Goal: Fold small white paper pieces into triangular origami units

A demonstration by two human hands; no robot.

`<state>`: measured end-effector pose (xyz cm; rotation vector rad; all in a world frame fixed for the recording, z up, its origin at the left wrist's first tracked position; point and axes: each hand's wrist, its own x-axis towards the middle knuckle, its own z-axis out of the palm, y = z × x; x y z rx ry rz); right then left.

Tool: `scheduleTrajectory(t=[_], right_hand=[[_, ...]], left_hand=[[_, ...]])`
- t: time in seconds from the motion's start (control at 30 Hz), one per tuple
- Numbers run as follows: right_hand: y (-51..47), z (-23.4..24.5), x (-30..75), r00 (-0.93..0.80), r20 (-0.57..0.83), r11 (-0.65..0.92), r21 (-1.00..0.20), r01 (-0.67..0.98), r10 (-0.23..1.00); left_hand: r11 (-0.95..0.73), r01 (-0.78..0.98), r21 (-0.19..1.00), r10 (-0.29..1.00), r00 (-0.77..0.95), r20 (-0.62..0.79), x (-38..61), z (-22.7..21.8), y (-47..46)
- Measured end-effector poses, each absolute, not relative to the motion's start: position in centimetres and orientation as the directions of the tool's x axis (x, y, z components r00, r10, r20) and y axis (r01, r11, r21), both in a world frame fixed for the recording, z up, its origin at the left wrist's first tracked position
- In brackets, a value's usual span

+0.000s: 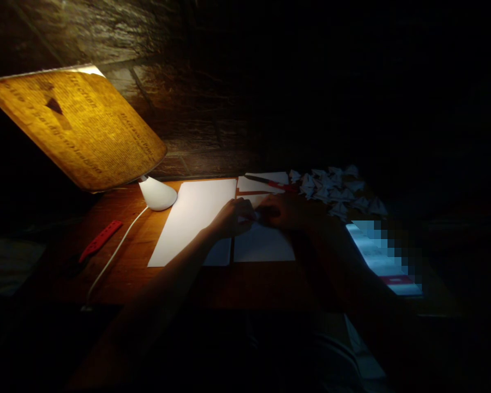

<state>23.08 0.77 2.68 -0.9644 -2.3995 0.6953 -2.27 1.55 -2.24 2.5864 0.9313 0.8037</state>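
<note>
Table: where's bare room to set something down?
Bare wood between the cord and left paper; also a dim strip in front of the right paper. Crowded: folded shapes at back right; that paper's back, under left hand and right hand.

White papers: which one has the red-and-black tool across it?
The small back-right paper; the tool crosses it, while the left paper and front-right paper bear none.
</note>
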Motion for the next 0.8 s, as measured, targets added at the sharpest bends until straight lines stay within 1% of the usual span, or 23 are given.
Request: scheduleTrajectory(t=[0.13,0.37,0.5,0.6,0.8], right_hand=[[0.8,2.7,23.2,-0.667,0.218,0.643,-0.582,0.497,0.712],[1.2,2.3,23.3,-0.677,0.207,0.645,-0.582,0.494,0.706],[1.5,2.0,23.5,-0.699,0.181,0.651,-0.575,0.496,0.692],[1.6,1.9,23.6,-0.712,0.182,0.666,-0.56,0.492,0.679],[2.2,1.2,23.8,-0.713,0.182,0.65,-0.602,0.464,0.677]], left_hand=[[-0.736,0.529,0.422,0.674,0.63,0.386,-2.3,-2.2,1.4],[-0.768,0.493,0.408,0.639,0.639,0.429,-2.3,-2.1,1.5],[-0.772,0.494,0.399,0.632,0.656,0.413,-2.3,-2.3,1.6],[-0.762,0.497,0.415,0.644,0.65,0.404,-2.3,-2.3,1.7],[-0.766,0.495,0.411,0.64,0.647,0.415,-2.2,-2.4,1.6]])
